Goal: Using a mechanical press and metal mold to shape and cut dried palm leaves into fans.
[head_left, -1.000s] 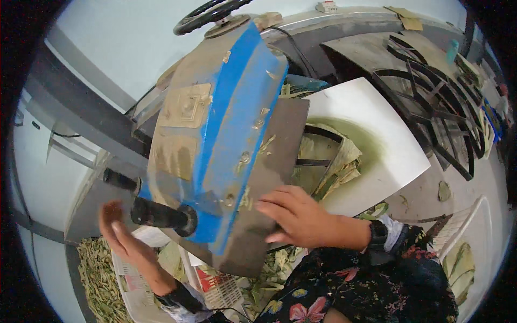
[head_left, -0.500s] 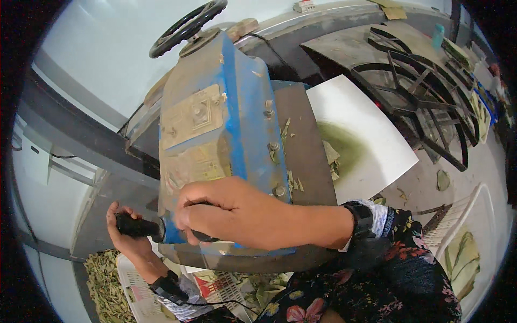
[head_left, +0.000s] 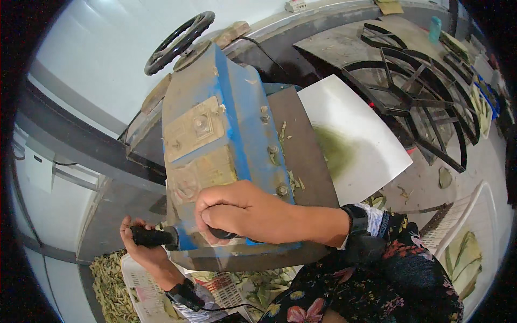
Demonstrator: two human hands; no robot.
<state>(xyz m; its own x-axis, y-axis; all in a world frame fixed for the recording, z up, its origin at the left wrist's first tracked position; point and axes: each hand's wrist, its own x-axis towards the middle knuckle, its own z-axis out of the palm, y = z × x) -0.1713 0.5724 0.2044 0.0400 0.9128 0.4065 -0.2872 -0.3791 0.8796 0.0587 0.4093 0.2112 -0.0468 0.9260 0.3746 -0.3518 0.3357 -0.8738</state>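
A worn blue metal machine (head_left: 251, 129), dusty and studded with bolts, stands in front of me. Two black handles are at its near end. Around the left black handle (head_left: 153, 237) my left hand (head_left: 148, 255) is curled, its fingers wrapped from the far side. My right hand (head_left: 253, 212) is closed over the right black handle (head_left: 222, 233), of which only a small part shows beneath the palm. Dusty plates (head_left: 195, 129) cover the machine's top, and a black handwheel (head_left: 180, 43) rises at its far end.
Right of the machine lies a white sheet (head_left: 371, 145) stained with green powder. Beyond it are black metal spoked frames (head_left: 409, 99). A white plastic basket (head_left: 474, 215) holds leaf pieces at the lower right. Cut dried leaves (head_left: 110, 285) are heaped at the lower left.
The view has shifted slightly, so the machine and my left hand appear a little further right and the handwheel lower. Both hands keep their hold on the handles.
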